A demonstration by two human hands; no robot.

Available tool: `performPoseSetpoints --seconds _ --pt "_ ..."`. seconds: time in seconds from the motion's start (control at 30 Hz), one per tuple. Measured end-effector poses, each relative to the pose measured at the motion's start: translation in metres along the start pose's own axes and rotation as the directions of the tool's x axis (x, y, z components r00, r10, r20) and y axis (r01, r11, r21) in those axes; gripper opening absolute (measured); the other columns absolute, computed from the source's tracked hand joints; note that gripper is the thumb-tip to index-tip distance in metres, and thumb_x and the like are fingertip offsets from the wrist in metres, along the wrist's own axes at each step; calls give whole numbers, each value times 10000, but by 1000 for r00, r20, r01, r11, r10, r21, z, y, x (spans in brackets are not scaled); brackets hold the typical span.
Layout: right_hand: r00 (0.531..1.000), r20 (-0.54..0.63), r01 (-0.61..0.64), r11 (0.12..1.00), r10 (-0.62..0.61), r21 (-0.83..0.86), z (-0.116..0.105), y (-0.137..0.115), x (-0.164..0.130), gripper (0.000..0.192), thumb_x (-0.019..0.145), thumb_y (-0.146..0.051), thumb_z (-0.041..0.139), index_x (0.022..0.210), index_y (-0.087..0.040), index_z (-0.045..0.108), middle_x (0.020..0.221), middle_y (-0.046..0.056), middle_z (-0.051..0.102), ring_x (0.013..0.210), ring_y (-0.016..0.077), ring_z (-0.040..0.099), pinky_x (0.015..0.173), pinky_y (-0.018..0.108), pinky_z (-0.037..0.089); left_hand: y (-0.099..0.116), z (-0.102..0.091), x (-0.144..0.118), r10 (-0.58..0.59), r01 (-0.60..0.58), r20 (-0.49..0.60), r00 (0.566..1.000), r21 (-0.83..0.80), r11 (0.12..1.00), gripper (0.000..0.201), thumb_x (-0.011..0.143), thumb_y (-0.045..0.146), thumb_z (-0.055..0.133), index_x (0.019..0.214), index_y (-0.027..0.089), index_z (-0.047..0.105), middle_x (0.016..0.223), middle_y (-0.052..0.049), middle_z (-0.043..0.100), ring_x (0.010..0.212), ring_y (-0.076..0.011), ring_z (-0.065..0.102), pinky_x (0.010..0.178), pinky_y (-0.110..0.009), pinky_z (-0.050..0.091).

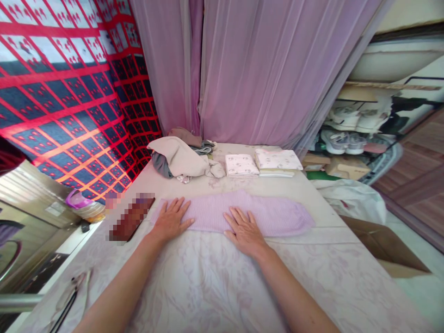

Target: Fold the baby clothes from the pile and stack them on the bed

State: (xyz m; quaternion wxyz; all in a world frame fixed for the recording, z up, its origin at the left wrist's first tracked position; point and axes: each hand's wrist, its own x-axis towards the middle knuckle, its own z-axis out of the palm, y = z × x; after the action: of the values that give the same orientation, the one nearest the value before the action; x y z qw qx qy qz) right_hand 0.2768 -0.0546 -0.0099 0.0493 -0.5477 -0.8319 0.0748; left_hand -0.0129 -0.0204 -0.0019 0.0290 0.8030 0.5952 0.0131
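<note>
A lilac ribbed knit garment (208,213), folded into a long strip, lies flat across the table (194,286) in front of me. My left hand (172,216) rests palm down on its left end, fingers spread. Near its middle, my right hand (245,229) also presses flat on the knit with fingers apart. Neither hand grips anything. Whether the strip is trousers or a sweater I cannot tell.
Behind the knit sit a heap of crumpled clothes (183,155) and folded patterned cloths (242,165). A blurred dark red item (130,221) lies left, glasses (67,296) at the near left. Shoes (342,141) and a cardboard box (385,243) are off to the right.
</note>
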Motion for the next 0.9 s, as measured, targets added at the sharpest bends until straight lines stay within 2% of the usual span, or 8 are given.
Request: performPoseSetpoints --seconds 0.2,0.33,0.4,0.5,0.57,0.7,0.83,0.9 --pt "988 -71 -144 986 138 -81 -1 45 -32 542 941 -474 327 1432 -251 387 1533 88 293 1407 254 246 1117 538 150 -1 0 4 -39 38 20 999 32 999 730 867 656 327 1462 234 332 1536 -119 279 1409 -326 244 1112 -537 146" --pt "953 -223 -236 965 206 -115 -6 80 -54 480 948 -403 325 1369 -229 475 1465 94 420 1357 250 345 1121 524 149 0 0 5 -50 48 28 998 53 997 721 867 642 331 1459 231 340 1534 -109 289 1409 -325 242 1114 -532 136" --pt "900 -343 -318 943 270 -92 -14 100 -60 452 951 -356 303 1316 -216 529 1405 94 496 1313 242 408 1121 494 178 0 0 6 -55 54 24 998 61 997 718 867 631 337 1459 224 342 1532 -108 293 1408 -328 244 1113 -538 135" --pt "717 -441 -589 808 540 31 -31 134 -62 479 925 -346 330 1317 -150 523 1354 141 534 1233 269 490 1027 429 351 0 1 7 -58 56 20 998 71 996 711 870 615 342 1460 219 339 1532 -108 294 1408 -331 244 1114 -545 132" --pt "651 -265 -717 691 711 95 -44 157 -58 528 897 -406 391 1306 -103 529 1256 181 598 1146 299 556 932 405 431 0 1 7 -59 56 25 998 81 995 707 872 605 342 1463 216 333 1534 -110 289 1410 -330 238 1115 -548 130" --pt "651 24 -755 643 759 131 -61 188 -45 562 822 -549 499 1173 -132 635 1147 154 665 1020 283 628 802 337 480 1 0 7 -64 60 38 997 89 994 705 871 588 349 1466 209 326 1537 -116 279 1412 -330 232 1112 -556 135" --pt "669 126 -743 651 733 155 -69 198 -36 471 804 -525 546 985 -121 709 982 122 720 870 236 673 680 271 484 -3 -2 10 -69 66 49 996 59 996 674 875 560 350 1459 222 341 1531 -106 297 1410 -325 241 1109 -558 156" --pt "674 117 -738 655 730 161 -71 199 -34 460 815 -512 537 999 -126 707 978 111 722 861 227 675 679 266 489 -10 -3 15 -59 58 53 997 20 998 617 899 522 298 1437 232 384 1504 -86 360 1392 -297 296 1103 -532 210"
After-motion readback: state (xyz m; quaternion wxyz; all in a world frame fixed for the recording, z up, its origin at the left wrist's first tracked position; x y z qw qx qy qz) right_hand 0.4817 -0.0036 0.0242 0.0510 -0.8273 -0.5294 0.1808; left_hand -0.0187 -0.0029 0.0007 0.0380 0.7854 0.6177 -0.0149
